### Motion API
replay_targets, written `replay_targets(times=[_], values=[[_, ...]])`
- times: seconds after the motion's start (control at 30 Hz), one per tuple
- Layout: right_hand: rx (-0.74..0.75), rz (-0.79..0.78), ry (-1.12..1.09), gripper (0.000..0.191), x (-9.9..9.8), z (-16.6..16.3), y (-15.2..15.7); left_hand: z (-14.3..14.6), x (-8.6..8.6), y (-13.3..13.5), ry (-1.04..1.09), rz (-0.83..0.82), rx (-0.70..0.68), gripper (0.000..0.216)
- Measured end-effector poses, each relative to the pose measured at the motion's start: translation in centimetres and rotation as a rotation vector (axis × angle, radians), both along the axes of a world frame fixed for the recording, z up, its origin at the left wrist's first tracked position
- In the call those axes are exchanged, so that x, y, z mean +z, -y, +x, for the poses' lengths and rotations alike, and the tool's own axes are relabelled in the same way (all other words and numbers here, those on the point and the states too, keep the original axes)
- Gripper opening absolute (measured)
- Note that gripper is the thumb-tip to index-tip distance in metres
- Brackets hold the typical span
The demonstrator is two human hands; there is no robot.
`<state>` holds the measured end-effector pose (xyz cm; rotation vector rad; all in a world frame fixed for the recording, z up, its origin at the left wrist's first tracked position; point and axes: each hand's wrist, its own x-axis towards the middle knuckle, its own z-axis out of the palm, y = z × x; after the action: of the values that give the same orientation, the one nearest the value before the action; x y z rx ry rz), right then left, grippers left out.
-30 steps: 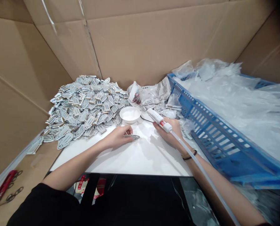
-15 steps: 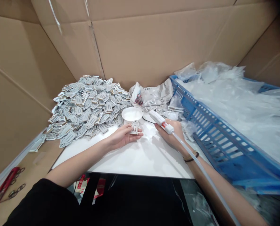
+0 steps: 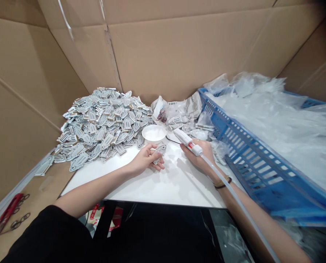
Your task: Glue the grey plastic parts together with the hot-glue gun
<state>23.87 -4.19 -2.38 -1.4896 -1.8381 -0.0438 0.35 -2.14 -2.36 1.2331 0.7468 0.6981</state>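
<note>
So, starting at the lower left of the frame: a red-handled tool (image 3: 6,213), scissors maybe, lies on the cardboard. Above it, left of centre, sits a big pile of flat grey pieces (image 3: 102,124).

Just off the pile's right edge, about mid-frame, the left hand (image 3: 145,160) has one grey piece (image 3: 160,149) pinched between thumb and fingertips. The fingers are curled in close together, low over the white tabletop (image 3: 165,182). The piece looks thin, light and fairly stiff to me, with slots cut through it, so I'd guess the solid outer edges are the place to grip rather than the slotted middle.

A small white bowl (image 3: 154,133) sits just above that hand. Right of centre, the right hand (image 3: 203,159) is closed around a white applicator (image 3: 189,142) with a red band. Its tip points up-left toward the bowl, and a clear hose (image 3: 234,204) runs off to the lower right. Far right is a blue crate (image 3: 250,160) full of clear plastic bags (image 3: 283,120).
</note>
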Motion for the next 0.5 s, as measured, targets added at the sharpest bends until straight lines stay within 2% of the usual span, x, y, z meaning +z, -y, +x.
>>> replay_targets(times=[0.13,0.27,0.5], values=[[0.002,-0.019,0.001,0.036,0.17,-0.06,0.10,0.08,0.06,0.25,-0.034,0.040,-0.026,0.052],[0.002,-0.041,0.010,0.037,0.46,-0.09,0.25,0.16,-0.02,0.45,-0.025,0.082,0.018,0.050],[-0.002,-0.046,0.001,0.035,0.59,-0.12,0.38,0.09,0.14,0.56,-0.036,0.172,0.057,0.033]])
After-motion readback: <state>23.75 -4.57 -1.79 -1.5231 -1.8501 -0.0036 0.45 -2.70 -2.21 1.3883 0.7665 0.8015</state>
